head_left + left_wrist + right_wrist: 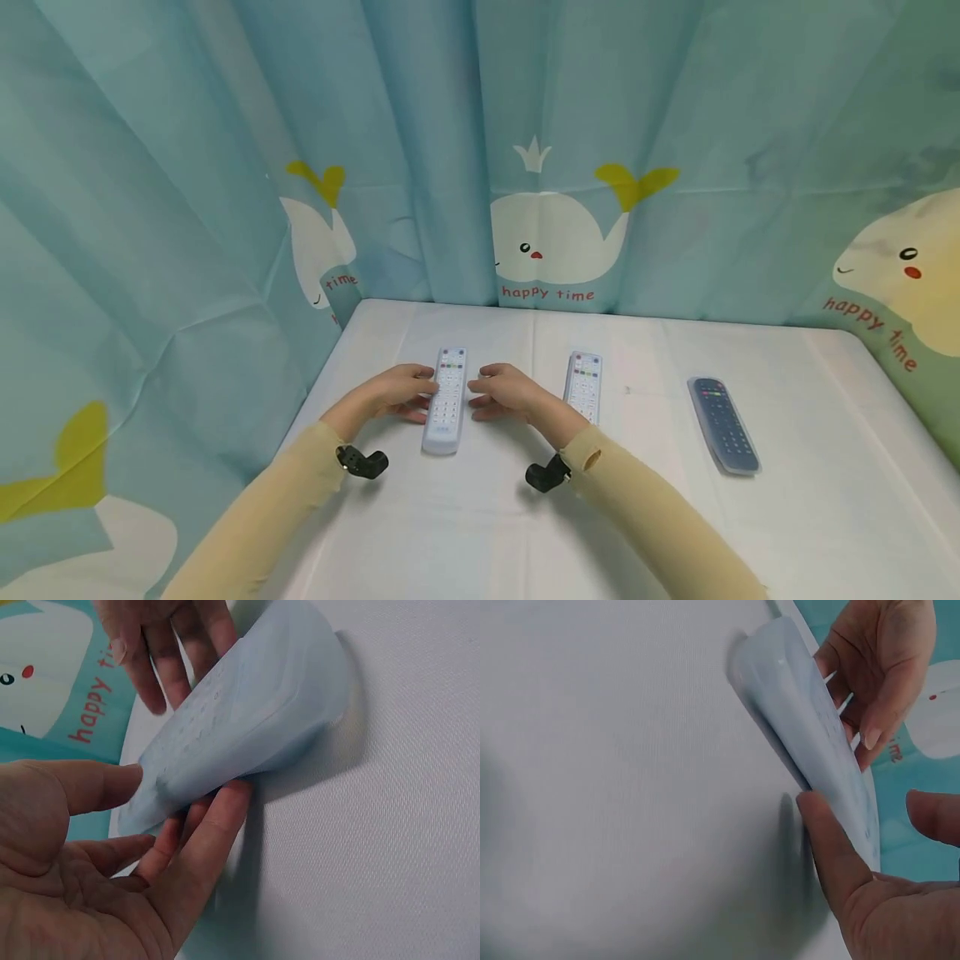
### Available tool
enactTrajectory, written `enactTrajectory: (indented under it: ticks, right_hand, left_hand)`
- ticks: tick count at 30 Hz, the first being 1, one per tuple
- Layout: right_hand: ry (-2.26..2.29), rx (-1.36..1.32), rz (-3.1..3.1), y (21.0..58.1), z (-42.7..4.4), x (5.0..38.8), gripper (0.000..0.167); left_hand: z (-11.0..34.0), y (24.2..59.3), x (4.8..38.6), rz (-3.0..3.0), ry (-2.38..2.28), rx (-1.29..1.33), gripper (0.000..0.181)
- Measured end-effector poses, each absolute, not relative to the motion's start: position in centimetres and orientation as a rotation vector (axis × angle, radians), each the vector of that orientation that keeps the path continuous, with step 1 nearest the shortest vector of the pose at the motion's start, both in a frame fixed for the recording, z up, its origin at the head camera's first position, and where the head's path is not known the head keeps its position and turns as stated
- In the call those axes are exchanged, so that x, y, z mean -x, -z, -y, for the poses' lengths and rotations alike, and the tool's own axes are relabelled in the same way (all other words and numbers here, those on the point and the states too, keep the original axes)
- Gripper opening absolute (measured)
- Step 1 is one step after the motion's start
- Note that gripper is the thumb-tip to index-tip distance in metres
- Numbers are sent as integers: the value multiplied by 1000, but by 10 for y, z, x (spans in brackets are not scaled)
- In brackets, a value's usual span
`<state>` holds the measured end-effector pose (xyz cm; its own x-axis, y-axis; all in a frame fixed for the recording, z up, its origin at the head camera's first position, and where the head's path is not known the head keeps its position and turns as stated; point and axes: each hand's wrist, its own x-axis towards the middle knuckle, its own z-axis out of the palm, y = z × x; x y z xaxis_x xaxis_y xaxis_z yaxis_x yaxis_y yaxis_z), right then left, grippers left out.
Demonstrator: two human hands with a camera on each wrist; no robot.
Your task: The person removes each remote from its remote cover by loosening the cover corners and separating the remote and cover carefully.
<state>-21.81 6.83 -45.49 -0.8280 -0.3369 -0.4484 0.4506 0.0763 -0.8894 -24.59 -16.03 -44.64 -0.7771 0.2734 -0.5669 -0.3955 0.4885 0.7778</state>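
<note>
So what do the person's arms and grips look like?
The left sleeve and right sleeve are long and pale yellow, the right with a small opening near the wrist. A stubby black device sits at each wrist. The left grip and right grip wear no gloves.

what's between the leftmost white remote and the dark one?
In the head view: the right hand, then a second white remote, its near end hidden by the right arm.
</note>
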Motion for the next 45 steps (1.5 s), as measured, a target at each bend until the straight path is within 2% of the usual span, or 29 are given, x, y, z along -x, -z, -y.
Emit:
enactTrajectory:
  ticks: [13, 23, 33, 45]
  right_hand:
    - [1855, -123, -1760, 461, -53, 220, 61]
    - [1911, -65, -1873, 464, -54, 216, 47]
    - [1980, -5, -2046, 458, -61, 214, 50]
    - [2022, 110, -2152, 445, -72, 216, 45]
  left_hand:
    - [154, 449, 246, -2142, -1326, 91, 58]
    - [153, 450, 243, -2146, -1422, -20, 59]
    - [143, 446, 240, -2163, -1559, -124, 60]
    - [133, 441, 237, -2187, -1709, -231, 56]
